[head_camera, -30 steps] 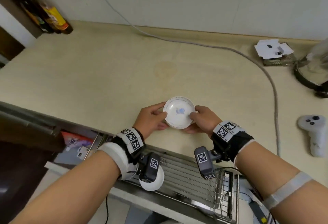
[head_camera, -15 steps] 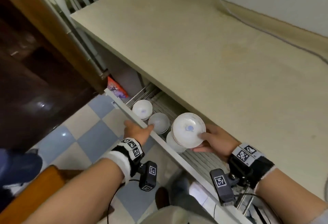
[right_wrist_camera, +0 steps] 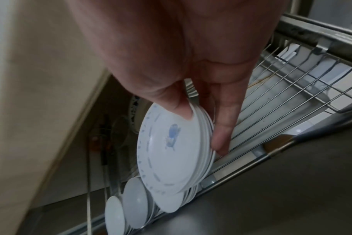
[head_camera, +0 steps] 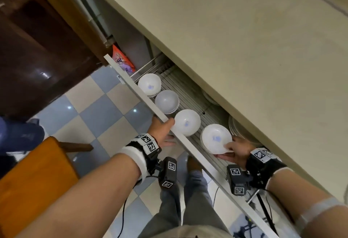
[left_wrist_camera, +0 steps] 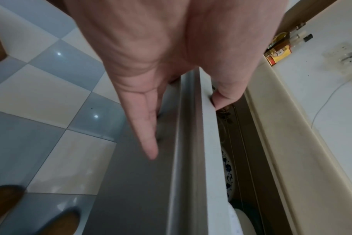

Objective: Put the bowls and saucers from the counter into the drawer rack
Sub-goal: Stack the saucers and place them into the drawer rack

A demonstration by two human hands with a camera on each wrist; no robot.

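A stack of white saucers with a blue motif hangs tilted just above the wire drawer rack. My right hand pinches it, thumb on top and fingers underneath. To its left, three stacks of white bowls stand in a row along the rack's front. My left hand grips the top edge of the white drawer front, with the thumb inside and the fingers flat on the outer face.
The beige counter overhangs the rack's rear half, where larger plates stand partly hidden. An orange packet lies at the drawer's far end. A wooden seat and a dark wooden door flank the tiled floor on the left.
Both hands held the saucers on the counter a second ago. The left hand then took the drawer front, and the right hand has carried the saucers down over the rack, right of the third bowl stack.
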